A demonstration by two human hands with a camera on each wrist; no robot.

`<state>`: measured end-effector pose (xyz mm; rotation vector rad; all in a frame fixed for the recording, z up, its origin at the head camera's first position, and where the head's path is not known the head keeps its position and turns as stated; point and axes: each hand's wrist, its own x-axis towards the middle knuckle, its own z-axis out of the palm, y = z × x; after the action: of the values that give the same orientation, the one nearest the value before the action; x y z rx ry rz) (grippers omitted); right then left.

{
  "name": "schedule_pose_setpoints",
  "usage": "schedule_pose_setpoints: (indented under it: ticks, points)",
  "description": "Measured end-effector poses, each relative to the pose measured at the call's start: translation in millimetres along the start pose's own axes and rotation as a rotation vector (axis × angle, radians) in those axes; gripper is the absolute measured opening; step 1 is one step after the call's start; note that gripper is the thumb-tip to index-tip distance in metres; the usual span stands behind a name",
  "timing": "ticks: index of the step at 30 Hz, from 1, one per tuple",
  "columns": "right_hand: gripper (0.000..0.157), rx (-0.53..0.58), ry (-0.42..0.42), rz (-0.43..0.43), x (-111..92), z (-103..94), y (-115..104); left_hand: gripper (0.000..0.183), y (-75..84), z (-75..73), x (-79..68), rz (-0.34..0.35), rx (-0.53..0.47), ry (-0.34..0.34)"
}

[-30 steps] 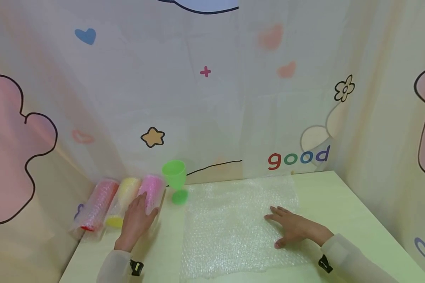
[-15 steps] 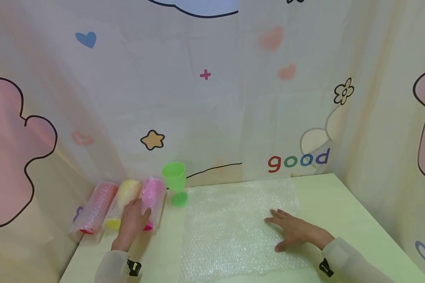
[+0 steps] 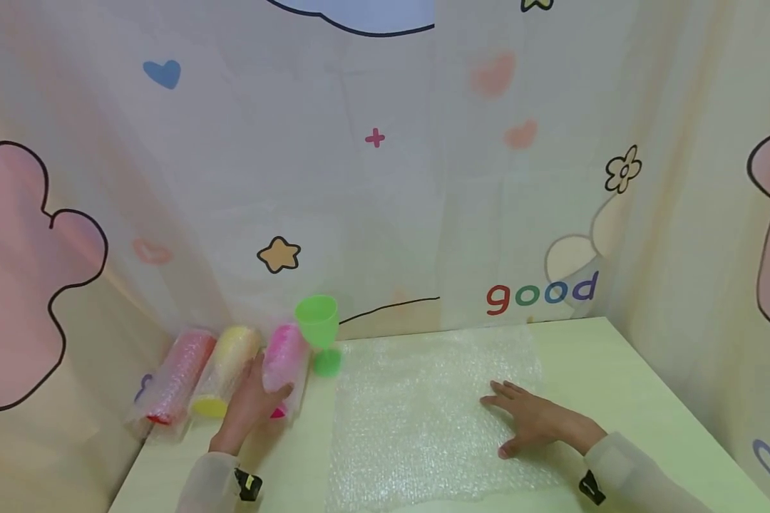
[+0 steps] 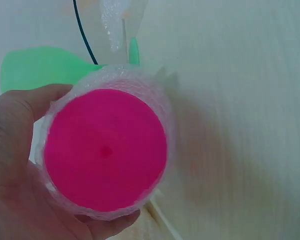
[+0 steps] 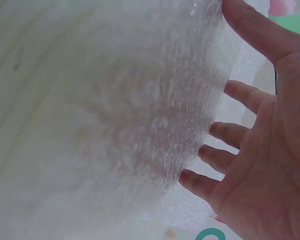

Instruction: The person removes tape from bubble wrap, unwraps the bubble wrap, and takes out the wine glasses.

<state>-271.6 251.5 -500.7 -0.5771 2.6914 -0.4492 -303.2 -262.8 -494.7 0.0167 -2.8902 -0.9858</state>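
My left hand [image 3: 249, 406] holds a bubble-wrapped pink goblet [image 3: 285, 362] that lies on the table. In the left wrist view its round pink base [image 4: 105, 150] faces the camera, with thumb and fingers curved round the wrap. A bare green goblet [image 3: 321, 328] stands upright just right of it. On the left lie a bubble-wrapped yellow goblet [image 3: 227, 367] and a bubble-wrapped red one [image 3: 182, 370]. My right hand [image 3: 532, 417] rests with spread fingers on a flat bubble wrap sheet [image 3: 417, 420]. The right wrist view shows its fingertips touching the sheet.
The pale table [image 3: 622, 399] extends right of the sheet to its right edge. A printed curtain [image 3: 385, 192] hangs right behind the table and along both sides.
My left hand has closed round the pink goblet, which has shifted slightly right, away from the yellow one. The right hand has stayed in place on the sheet.
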Motion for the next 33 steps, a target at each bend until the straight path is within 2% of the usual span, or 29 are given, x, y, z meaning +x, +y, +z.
schedule_pose_setpoints:
  ticks: [5, 9, 20, 28, 33]
  points:
    - [0.089, 0.012, 0.004, 0.0, -1, 0.1, 0, 0.108, -4.8, 9.6, 3.7, -0.045, -0.033, -0.035]
    - [0.09, 0.005, 0.003, -0.002, -1, 2.4, 0, 0.117, -8.7, 14.5, 3.8, -0.091, -0.016, -0.049]
    - [0.091, -0.001, -0.003, -0.013, 2, 0.4, 4, 0.093, -8.6, 12.5, 1.4, -0.062, -0.025, 0.027]
    - [0.091, 0.009, -0.003, -0.001, 4, 0.5, 4, 0.093, -2.1, 2.5, -8.5, -0.092, -0.068, 0.077]
    - [0.091, 0.009, -0.008, 0.011, 4, 1.1, 5, 0.094, 4.2, -6.1, -15.3, -0.11, -0.059, 0.109]
